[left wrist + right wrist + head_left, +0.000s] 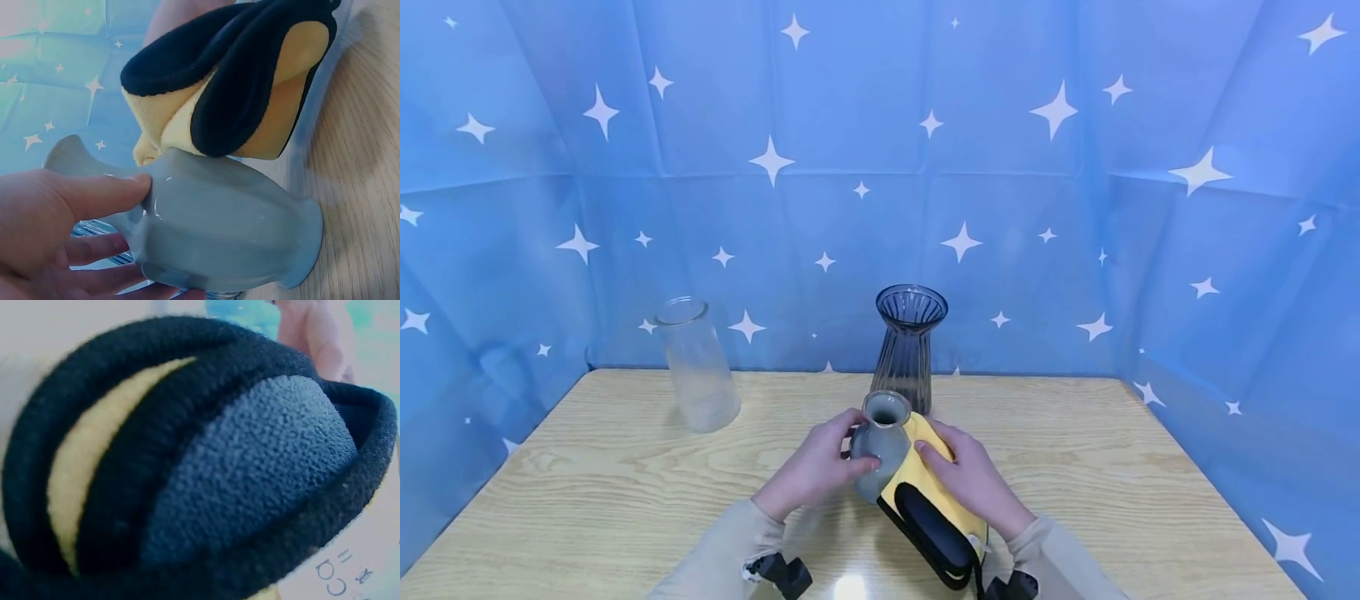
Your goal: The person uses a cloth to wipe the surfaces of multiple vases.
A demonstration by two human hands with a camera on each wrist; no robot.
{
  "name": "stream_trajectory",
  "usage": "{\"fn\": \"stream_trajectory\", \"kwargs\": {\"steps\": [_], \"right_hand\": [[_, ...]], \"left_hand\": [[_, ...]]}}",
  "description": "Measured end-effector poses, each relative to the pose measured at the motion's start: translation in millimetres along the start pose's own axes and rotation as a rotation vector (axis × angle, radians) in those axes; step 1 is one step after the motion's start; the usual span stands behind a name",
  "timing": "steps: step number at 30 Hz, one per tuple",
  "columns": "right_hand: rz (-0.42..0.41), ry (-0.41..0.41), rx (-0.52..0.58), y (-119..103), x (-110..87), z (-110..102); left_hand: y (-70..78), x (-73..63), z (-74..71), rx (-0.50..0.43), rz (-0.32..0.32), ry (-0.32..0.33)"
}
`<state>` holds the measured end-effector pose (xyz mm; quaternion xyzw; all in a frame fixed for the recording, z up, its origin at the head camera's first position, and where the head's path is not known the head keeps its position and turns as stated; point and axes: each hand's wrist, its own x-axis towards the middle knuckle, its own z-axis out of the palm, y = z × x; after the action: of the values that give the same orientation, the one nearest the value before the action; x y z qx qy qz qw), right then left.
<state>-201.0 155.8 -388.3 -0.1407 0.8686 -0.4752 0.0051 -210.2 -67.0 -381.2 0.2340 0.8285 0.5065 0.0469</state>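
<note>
A grey-blue ceramic vase [883, 454] with a flared mouth stands upright near the middle of the table. My left hand [820, 467] holds it from the left, the thumb in front and the fingers around the far side of its body. In my right hand [973, 479] is a folded yellow and black fleecy cloth [917, 467], gripped against the vase's right side. The left wrist view shows the cloth [237, 94] meeting the vase [212, 219] along its body. Black folds of the cloth [262, 456] fill most of the right wrist view.
Just behind the ceramic vase is a dark ribbed glass vase [904, 358] with a wide rim. A clear, partly frosted glass vase [700, 375] stands at the back left of the wooden table [587, 492]. A blue star-patterned curtain [850, 217] surrounds the table's back and sides.
</note>
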Motion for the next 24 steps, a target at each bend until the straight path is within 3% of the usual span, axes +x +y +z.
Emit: {"fn": "stream_trajectory", "kwargs": {"steps": [11, 17, 24], "right_hand": [[0.037, -0.138, 0.089, 15, -0.4, 0], [0.055, -0.132, -0.058, 18, 1.3, 9], [0.058, -0.272, -0.156, 19, 5.6, 8]], "left_hand": [[-1.7, 1.5, -1.9, -0.009, 0.017, -0.007], [-1.4, 1.7, -1.8, -0.014, 0.011, -0.006], [-3.5, 1.9, -1.3, -0.025, 0.014, -0.004]]}}
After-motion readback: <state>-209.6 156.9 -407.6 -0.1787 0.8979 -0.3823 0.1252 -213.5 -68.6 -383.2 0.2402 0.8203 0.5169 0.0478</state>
